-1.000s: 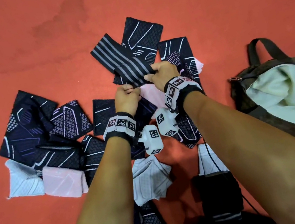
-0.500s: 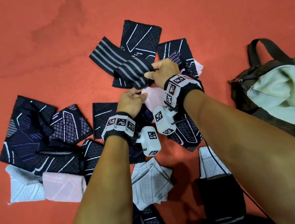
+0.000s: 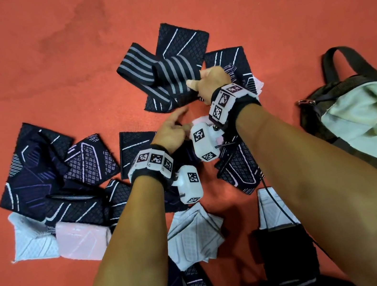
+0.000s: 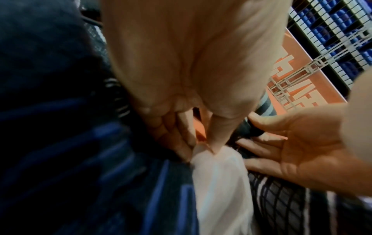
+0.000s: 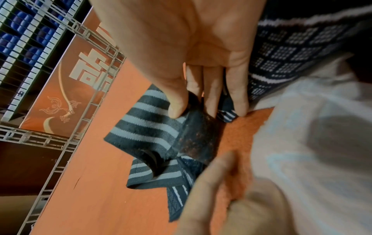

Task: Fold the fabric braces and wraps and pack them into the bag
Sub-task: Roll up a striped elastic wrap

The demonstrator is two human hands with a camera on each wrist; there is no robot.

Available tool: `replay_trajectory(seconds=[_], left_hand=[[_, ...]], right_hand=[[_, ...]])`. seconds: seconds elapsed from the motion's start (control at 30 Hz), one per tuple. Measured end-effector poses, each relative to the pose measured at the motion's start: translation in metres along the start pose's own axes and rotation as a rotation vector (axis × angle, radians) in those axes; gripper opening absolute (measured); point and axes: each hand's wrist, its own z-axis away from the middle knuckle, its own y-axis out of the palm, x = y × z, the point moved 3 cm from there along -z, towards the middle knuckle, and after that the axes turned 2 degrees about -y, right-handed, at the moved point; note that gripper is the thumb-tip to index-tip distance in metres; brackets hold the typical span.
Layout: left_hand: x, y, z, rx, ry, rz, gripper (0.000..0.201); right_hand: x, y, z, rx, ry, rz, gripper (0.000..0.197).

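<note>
Right hand (image 3: 213, 81) pinched the striped wrap (image 3: 171, 74) at its folded end, far-left of the bag (image 3: 341, 100), likely to pin the fold, while left hand (image 3: 170, 133) hovered just short of it, fingers loose, holding nothing.

Even, soft light; wrist views blurred, warped at edges.

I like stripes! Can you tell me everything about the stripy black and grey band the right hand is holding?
The striped wrap is a long, stretchy-looking knit band, black with grey stripes running along it. It is folded over on itself, one end lying on the red floor and on a black patterned brace. The right hand pinches its plain dark end between thumb and fingers.
</note>
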Motion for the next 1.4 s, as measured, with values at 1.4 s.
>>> replay_trajectory(seconds=[1.4], left_hand=[[0.127, -0.012, 0.223, -0.137, 0.25, 0.656, 0.028]], right_hand=[[-0.106, 0.018, 0.276, 0.603, -0.258, 0.194, 0.022]])
